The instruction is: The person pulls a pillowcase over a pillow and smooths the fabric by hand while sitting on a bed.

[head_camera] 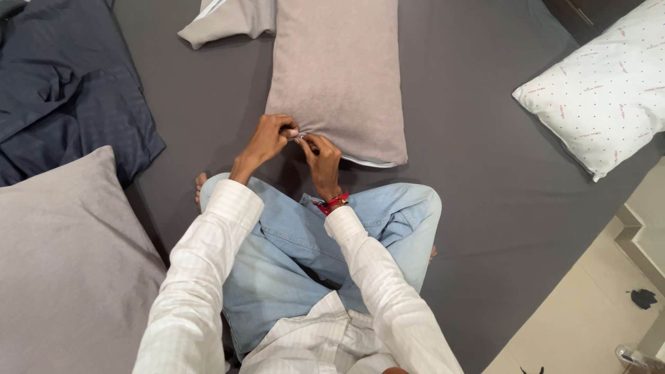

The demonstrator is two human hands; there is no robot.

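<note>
The person sits cross-legged on a grey sheet [485, 208]. Both hands meet at the near edge of a taupe pillow [337, 76] in the upper centre of the frame. The left hand [269, 136] is curled, its fingertips pinching the pillow's lower left corner. The right hand [323, 158], with a red band [332, 203] at the wrist, also pinches that edge, fingers closed. A grey pillow [62, 263] lies lower left, a dark blanket [62, 83] upper left, a white dotted pillow [603, 90] upper right.
</note>
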